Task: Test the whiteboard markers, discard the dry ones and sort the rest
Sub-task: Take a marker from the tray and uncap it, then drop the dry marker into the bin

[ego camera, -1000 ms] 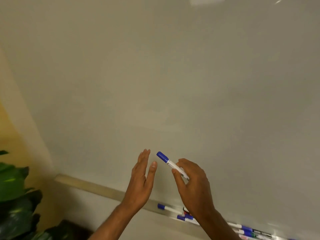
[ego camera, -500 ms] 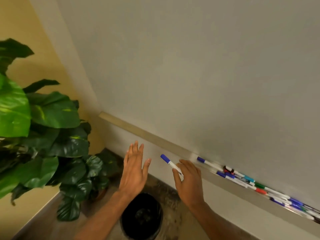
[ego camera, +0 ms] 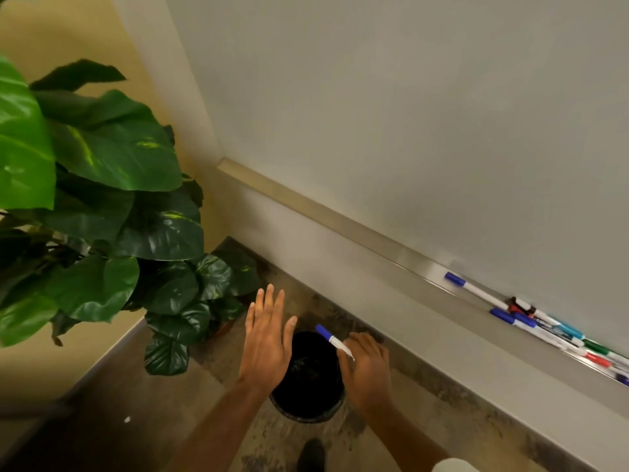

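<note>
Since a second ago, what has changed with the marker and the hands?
The right hand carried the blue-capped marker down from the whiteboard to above the black bin; the open left hand came down beside it, over the bin's left edge. Unchanged: the right hand's grip, the cap on, the other markers in the tray.

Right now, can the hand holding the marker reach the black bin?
Probably yes. The right hand, pinching the blue-capped marker, hangs over the open top of the black bin with nothing between them; the flat left hand is at its left edge.
</note>
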